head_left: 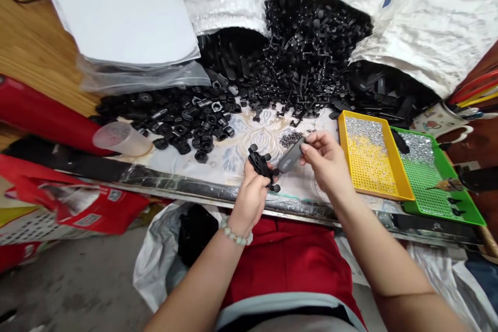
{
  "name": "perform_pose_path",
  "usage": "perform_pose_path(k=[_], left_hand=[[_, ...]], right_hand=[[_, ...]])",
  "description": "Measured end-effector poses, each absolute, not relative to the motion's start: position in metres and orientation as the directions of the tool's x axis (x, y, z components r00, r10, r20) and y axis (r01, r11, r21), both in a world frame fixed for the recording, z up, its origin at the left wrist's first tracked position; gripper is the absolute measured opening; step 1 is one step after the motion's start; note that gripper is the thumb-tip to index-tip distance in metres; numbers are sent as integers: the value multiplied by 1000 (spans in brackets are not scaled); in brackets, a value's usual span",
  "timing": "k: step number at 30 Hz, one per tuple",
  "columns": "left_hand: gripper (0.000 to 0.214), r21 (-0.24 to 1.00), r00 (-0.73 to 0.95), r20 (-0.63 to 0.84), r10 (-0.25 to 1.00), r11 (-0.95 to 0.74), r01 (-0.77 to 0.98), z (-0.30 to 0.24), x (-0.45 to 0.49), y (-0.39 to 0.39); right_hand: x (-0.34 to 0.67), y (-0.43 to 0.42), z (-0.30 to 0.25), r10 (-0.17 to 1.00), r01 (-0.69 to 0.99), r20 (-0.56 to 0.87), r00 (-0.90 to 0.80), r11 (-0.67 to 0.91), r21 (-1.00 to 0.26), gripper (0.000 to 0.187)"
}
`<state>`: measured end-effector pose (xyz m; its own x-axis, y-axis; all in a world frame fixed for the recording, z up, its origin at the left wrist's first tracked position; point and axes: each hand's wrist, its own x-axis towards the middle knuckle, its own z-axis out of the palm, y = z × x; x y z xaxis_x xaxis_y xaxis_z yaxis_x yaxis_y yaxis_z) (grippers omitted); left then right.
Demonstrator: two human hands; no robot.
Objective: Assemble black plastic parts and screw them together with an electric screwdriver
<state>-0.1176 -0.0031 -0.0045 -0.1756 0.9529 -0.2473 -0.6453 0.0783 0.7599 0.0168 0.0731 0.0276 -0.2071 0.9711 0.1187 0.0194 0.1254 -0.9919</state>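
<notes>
Two bare hands work close together over a patterned sheet (249,135) near the front edge of the table; the left hand (252,199) is closed around a black plastic frame (261,165) with round knobs on its arms; the right hand (326,162) pinches a slim grey piece (291,155) between thumb and fingers, holding it just beside the frame; a beaded bracelet (235,231) circles the left wrist.

A small pile of dark parts (290,139) lies just beyond the hands; to the left sits a spread of round black fittings (187,122), with a translucent plastic cup (122,139) lying on its side next to them; a large heap of black plastic parts (311,52) spills from white woven sacks (439,21) along the back; a stack of white sheets (112,5) rests at back left; to the right, a yellow perforated tray (361,118) holds silvery and yellow granules; a green perforated tray (441,158) beside it holds silvery granules; a long red tube (39,109) lies at far left.
</notes>
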Motion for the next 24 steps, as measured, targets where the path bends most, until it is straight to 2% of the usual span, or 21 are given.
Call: perform_pose_path(k=[3,6,8,10,12,14,16,19,24], left_hand=[[32,760,-189,-158,969,-3,-650,-4,-114,-7],[31,790,-245,-153,957,-31,-612,-6,-112,-7],[34,809,-304,-186,934,-30,-587,-8,-112,-7],[33,809,-352,-201,914,-48,-586,-9,-113,-7],[30,785,-368,-204,907,-73,-615,-8,-113,-7],[29,763,-359,-213,908,-75,-642,-6,-113,-8],[27,765,-352,-216,911,-66,-641,-4,-113,-9],[23,799,-367,-189,911,-75,-597,-5,-114,-10],[28,853,-347,-159,924,-48,-519,-12,-122,-10]], right_hand=[[0,48,17,980,-52,90,-178,82,-995,23],[-6,30,10,940,137,219,-263,261,-956,23],[-5,23,6,851,324,388,-354,501,-803,27],[-4,19,3,724,473,534,-436,689,-548,31],[-3,18,0,629,562,600,-494,758,-331,32],[-5,18,-1,595,607,608,-526,763,-222,31],[-8,18,-2,595,632,601,-534,753,-185,30],[-11,18,-3,621,652,590,-516,732,-201,24],[-6,17,-1,688,579,557,-465,712,-397,23]])
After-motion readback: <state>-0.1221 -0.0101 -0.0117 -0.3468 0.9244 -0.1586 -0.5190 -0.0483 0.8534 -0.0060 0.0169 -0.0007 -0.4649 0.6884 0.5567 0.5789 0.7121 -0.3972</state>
